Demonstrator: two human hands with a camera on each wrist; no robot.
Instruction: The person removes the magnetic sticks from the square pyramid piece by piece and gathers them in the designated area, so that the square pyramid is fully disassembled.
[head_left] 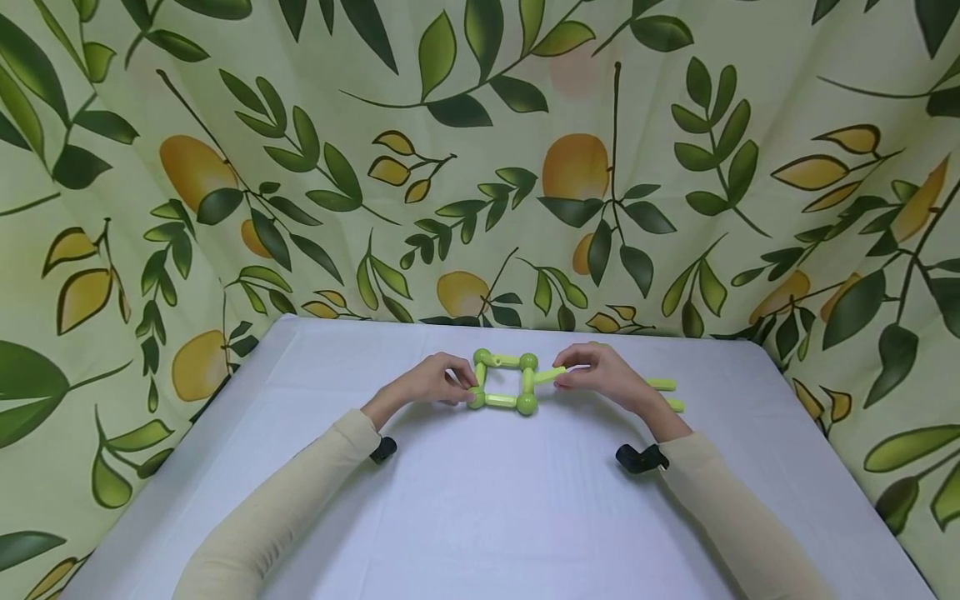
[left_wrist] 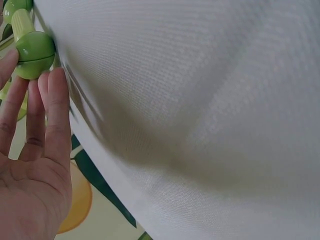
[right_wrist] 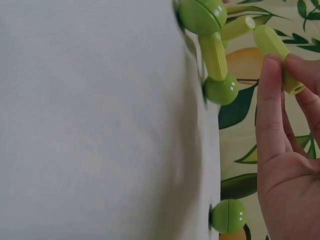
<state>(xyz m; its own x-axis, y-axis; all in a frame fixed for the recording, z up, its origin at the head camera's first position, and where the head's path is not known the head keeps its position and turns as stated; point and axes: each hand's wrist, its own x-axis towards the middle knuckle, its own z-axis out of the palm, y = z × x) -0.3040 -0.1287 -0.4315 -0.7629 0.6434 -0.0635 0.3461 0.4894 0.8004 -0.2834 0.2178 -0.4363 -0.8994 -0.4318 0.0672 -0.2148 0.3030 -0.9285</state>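
Note:
On the white table lies a square frame of light green rods (head_left: pixel 500 401) joined by green ball connectors (head_left: pixel 527 405). My left hand (head_left: pixel 438 377) holds the near left ball connector (left_wrist: pixel 36 52) between thumb and fingertips. To the right of the frame, my right hand (head_left: pixel 600 375) pinches a loose ribbed rod (right_wrist: pixel 272 40) between thumb and fingers. This rod is tilted and, in the right wrist view, apart from the frame, with a hollow end towards the hand. Another rod (right_wrist: pixel 237 29) with a hollow end shows beyond the frame's nearer ball there.
Two loose green rods (head_left: pixel 662 384) lie right of my right hand, partly hidden by the wrist. A separate green ball (right_wrist: pixel 228 216) sits on the table in the right wrist view. Behind the table's far edge hangs a curtain (head_left: pixel 495 192) printed with leaves and fruit.

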